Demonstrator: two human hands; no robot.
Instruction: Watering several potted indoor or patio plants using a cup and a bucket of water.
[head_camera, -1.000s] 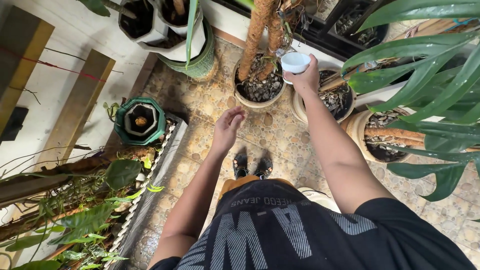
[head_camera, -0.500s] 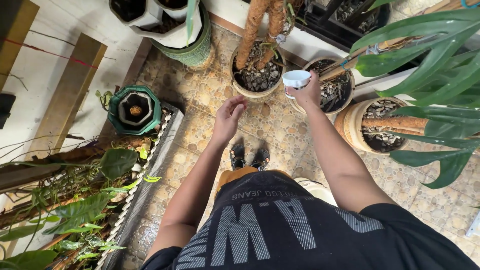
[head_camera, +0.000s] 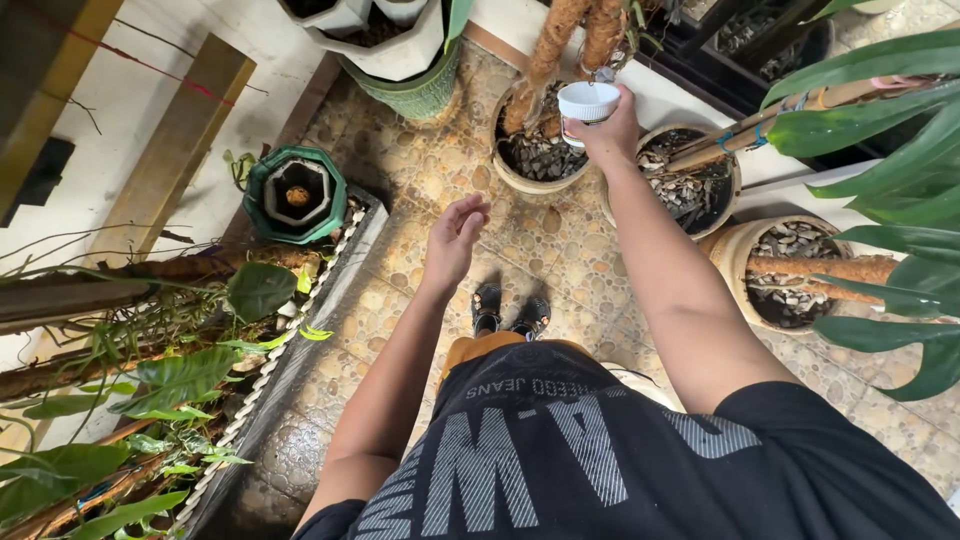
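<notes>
My right hand (head_camera: 610, 135) grips a small white ribbed cup (head_camera: 587, 101), held out over the rim of a tan pot (head_camera: 520, 178) filled with dark bark chips, where two coir-wrapped poles (head_camera: 556, 45) rise. My left hand (head_camera: 455, 238) hangs lower over the patterned floor tiles, palm half turned, fingers loosely apart and holding nothing. My sandalled feet (head_camera: 510, 312) stand on the tiles below it.
Two more tan pots (head_camera: 728, 165) (head_camera: 728, 262) with bark chips sit to the right under large green leaves (head_camera: 880, 130). A green octagonal pot (head_camera: 295, 195) stands left beside a planter bed with white edging (head_camera: 262, 375). White pots (head_camera: 390, 40) crowd the top.
My right hand has carried the white cup left and forward, from over the middle tan pot to over the pot with the poles. The left hand barely moved.
</notes>
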